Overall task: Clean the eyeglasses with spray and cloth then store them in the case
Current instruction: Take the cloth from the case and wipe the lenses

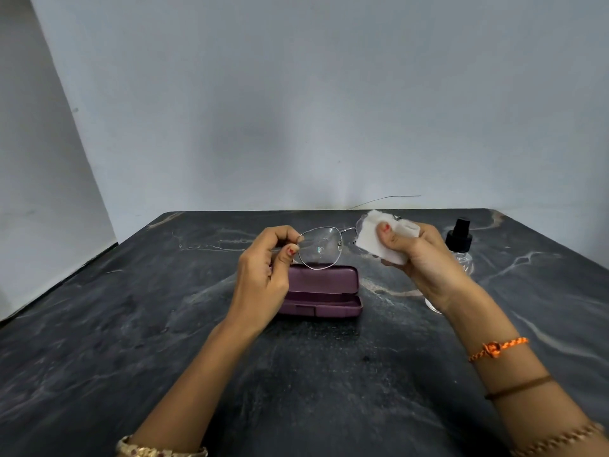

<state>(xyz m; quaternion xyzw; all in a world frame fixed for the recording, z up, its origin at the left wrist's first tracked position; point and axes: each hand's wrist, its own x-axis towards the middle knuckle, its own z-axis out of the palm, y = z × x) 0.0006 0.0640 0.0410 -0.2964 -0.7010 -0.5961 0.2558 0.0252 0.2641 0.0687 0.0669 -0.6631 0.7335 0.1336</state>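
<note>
Eyeglasses (321, 247): thin metal frame, clear lenses, held raised above case, between both hands. Left hand (263, 275): fingers (290, 250) pinched on frame's left rim. Right hand (425, 258): thumb and fingers clamped on white cloth (374, 237), which is folded over right lens. Case (324, 291): purple, hard shell, laid open on dark marbled tabletop (131, 324), directly below glasses. Spray bottle (459, 242): clear body, black nozzle, stood upright behind right hand, partly hidden. Orange thread band (497, 347) worn on right wrist.
</note>
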